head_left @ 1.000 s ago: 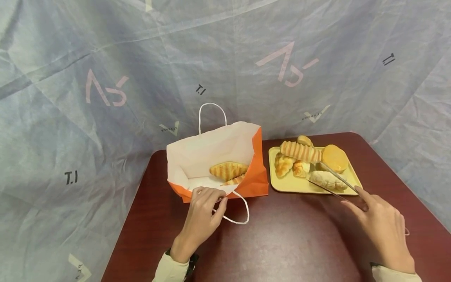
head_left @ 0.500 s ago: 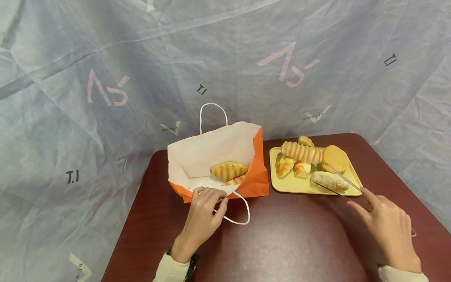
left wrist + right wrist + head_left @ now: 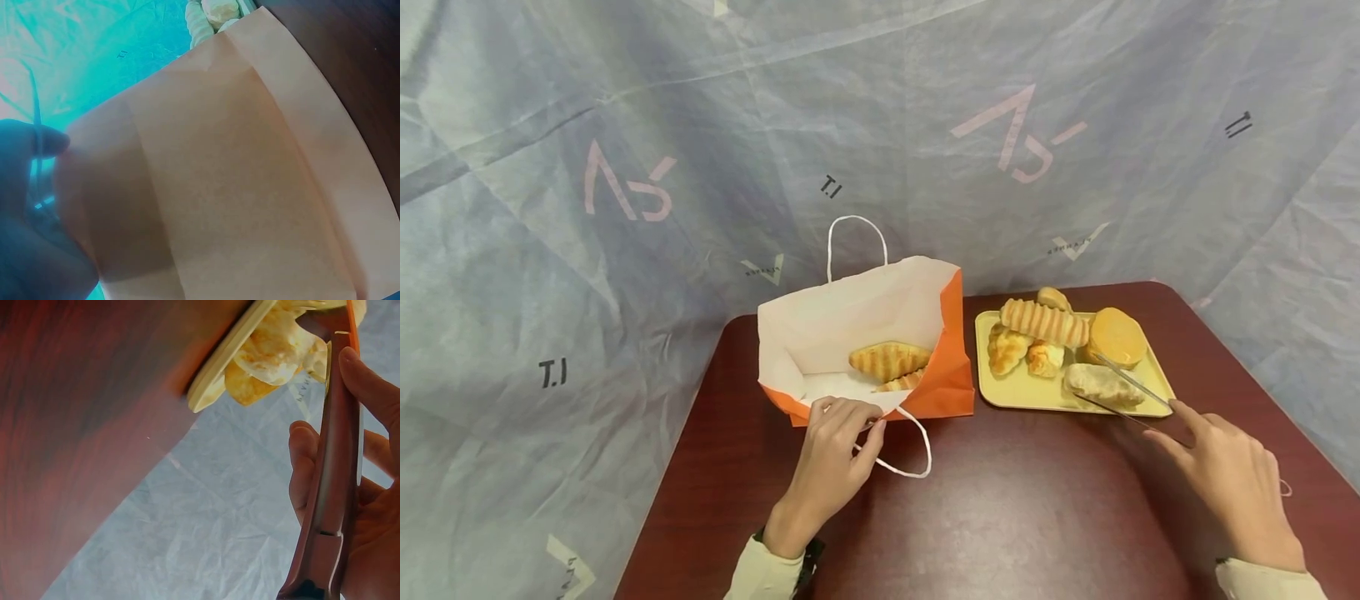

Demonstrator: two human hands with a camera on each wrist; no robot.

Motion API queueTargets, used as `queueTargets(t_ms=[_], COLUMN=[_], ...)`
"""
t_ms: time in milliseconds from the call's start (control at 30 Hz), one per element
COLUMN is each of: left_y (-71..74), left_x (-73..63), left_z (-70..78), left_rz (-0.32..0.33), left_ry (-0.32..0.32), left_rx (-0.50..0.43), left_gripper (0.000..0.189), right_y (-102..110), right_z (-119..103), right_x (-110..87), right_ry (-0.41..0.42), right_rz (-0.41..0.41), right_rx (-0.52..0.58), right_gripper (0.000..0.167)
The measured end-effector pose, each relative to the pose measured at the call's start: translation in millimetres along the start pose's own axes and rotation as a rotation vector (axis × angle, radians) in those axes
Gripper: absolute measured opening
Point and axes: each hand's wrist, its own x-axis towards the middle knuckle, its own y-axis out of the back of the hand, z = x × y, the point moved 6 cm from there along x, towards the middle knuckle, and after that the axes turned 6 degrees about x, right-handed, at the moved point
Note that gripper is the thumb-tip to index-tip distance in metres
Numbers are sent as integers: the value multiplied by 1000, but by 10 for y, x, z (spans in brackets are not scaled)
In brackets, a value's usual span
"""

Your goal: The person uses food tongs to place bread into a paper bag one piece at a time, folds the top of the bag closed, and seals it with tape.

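My left hand point(image 3: 829, 462) pinches the front rim of an orange paper bag point(image 3: 949, 383) with a white inside and white cord handles. The bag gapes toward me, and two striped breads point(image 3: 889, 362) lie in it. The left wrist view shows the paper wall point(image 3: 237, 187) beside the thumb and fingers. In my right hand point(image 3: 1232, 479) is a pair of metal tongs point(image 3: 331, 462), gripped with the arms spread. Their tips reach either side of a pale oblong bread roll point(image 3: 1105, 385) at the front of a yellow tray point(image 3: 1022, 392).
Also on the tray are a round orange-topped bun point(image 3: 1116, 336), a long ridged bread point(image 3: 1043, 322) and several small pastries point(image 3: 1007, 348). Bag and tray stand side by side on a dark red table point(image 3: 970, 517). A grey printed sheet point(image 3: 880, 125) hangs behind the table.
My right hand and the tongs have shifted right and slightly toward me, bringing the tips over the pale roll. The left hand keeps its place on the bag's rim.
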Motion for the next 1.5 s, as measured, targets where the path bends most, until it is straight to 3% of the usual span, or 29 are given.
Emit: queueTargets(t_ms=[333, 900, 1167, 1500], left_y=[4, -12, -14, -16], left_x=[8, -4, -17, -13], left_z=[-16, -30, -36, -36], left_rz=[-1, -4, -4, 10], left_ry=[-1, 6, 10, -5], left_rx=[4, 10, 9, 5], left_gripper=[12, 4, 8, 5], right_y=[-46, -54, -150, -134], right_z=[10, 147, 135, 63], right_x=[30, 54, 44, 71], right_ry=[51, 12, 39, 111], right_rz=[43, -139, -217, -103], right_rx=[-30, -46, -85, -83], right_gripper=[59, 55, 65, 60])
